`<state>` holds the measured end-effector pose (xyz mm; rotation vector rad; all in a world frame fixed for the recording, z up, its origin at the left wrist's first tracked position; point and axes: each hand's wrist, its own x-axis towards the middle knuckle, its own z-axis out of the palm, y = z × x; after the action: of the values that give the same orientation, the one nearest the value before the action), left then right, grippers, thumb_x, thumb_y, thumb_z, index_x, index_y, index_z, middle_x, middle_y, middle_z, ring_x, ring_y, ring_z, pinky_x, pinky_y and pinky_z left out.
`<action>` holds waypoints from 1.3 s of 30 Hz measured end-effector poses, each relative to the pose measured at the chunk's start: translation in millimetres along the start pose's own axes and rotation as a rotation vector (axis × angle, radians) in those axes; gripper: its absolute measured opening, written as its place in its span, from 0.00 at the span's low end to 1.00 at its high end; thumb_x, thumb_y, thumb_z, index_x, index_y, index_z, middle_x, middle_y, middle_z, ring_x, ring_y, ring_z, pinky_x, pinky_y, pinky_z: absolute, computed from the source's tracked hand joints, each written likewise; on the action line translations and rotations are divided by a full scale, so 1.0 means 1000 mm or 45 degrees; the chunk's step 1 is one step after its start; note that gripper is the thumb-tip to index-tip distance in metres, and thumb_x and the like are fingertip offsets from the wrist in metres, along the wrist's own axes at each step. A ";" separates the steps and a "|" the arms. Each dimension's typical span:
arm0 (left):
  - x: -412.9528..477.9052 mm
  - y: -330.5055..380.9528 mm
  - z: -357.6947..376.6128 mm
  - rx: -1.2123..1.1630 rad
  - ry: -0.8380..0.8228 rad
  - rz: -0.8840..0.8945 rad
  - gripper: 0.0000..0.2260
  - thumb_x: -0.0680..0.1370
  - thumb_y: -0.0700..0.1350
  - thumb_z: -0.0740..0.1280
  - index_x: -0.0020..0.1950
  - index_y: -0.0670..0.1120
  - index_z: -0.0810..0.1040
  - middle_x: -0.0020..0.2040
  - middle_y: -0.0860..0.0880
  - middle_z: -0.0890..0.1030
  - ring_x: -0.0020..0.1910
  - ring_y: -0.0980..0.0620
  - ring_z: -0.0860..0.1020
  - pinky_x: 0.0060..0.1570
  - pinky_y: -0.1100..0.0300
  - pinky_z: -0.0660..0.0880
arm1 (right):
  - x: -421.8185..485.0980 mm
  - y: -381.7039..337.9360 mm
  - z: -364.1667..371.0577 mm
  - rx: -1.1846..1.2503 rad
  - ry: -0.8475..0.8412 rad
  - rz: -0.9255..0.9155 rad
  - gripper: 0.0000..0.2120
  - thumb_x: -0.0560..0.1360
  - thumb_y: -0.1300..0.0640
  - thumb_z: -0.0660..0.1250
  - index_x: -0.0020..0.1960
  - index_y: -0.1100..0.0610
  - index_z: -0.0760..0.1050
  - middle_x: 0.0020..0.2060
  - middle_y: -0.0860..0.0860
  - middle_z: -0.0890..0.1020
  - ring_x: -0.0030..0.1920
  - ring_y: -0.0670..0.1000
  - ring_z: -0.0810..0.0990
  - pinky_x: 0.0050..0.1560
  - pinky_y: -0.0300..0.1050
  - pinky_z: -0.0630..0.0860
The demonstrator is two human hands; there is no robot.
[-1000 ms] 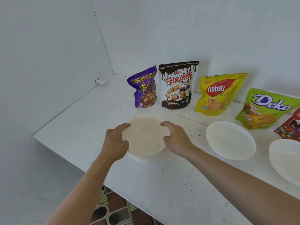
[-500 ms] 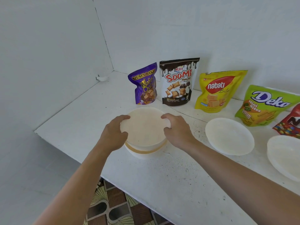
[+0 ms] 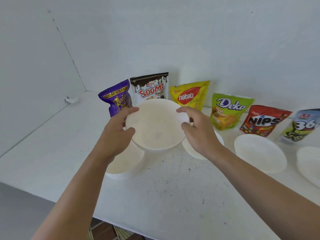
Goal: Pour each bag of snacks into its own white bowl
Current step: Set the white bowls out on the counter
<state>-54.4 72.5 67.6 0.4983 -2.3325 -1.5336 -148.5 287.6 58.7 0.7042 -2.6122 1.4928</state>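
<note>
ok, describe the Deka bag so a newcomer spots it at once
Snack bags stand in a row on the white counter against the wall. The Deka bag is fourth from the left, between the yellow Nabati bag and the red Nips bag, and the only lime-green one.

Between left hand point(image 3: 116, 134) fingers point(image 3: 131, 110) and right hand point(image 3: 199, 134) fingers point(image 3: 185, 110): held bowl point(image 3: 155, 125), above counter point(image 3: 173, 196). Below left fingers: second bowl point(image 3: 124, 165). Under right fingers: third bowl point(image 3: 191, 150). Further right: fourth bowl point(image 3: 259, 153), fifth bowl point(image 3: 310, 161). Behind fingertips, left to right: Mum's Bake bag point(image 3: 116, 99), Soomi bag point(image 3: 150, 87), Nabati bag point(image 3: 190, 94), Deka bag point(image 3: 226, 111), Nips bag point(image 3: 261, 120), 360 bag point(image 3: 301, 127).
</note>
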 end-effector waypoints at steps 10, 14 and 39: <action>-0.055 0.015 0.106 0.041 -0.284 -0.018 0.31 0.75 0.28 0.63 0.67 0.61 0.77 0.64 0.61 0.76 0.61 0.53 0.77 0.54 0.57 0.78 | -0.081 0.075 -0.082 -0.065 0.054 0.183 0.13 0.70 0.65 0.68 0.52 0.52 0.81 0.49 0.49 0.80 0.41 0.48 0.74 0.46 0.46 0.74; -0.083 -0.003 0.129 -0.008 -0.324 -0.103 0.31 0.74 0.27 0.63 0.65 0.59 0.79 0.64 0.63 0.77 0.60 0.57 0.78 0.52 0.51 0.82 | -0.112 0.102 -0.090 -0.065 -0.101 0.243 0.16 0.71 0.63 0.69 0.56 0.51 0.79 0.52 0.50 0.78 0.47 0.51 0.76 0.52 0.46 0.75; -0.078 -0.016 0.097 0.155 -0.067 -0.079 0.03 0.80 0.46 0.70 0.49 0.54 0.82 0.37 0.45 0.80 0.39 0.48 0.79 0.44 0.55 0.75 | -0.087 0.088 -0.051 -0.049 -0.117 0.023 0.03 0.75 0.54 0.70 0.48 0.52 0.78 0.46 0.47 0.78 0.45 0.48 0.77 0.47 0.44 0.74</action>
<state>-25.2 180.7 11.1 0.5707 -2.4838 -1.4542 -115.6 399.7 -8.1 0.7656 -2.7133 1.4435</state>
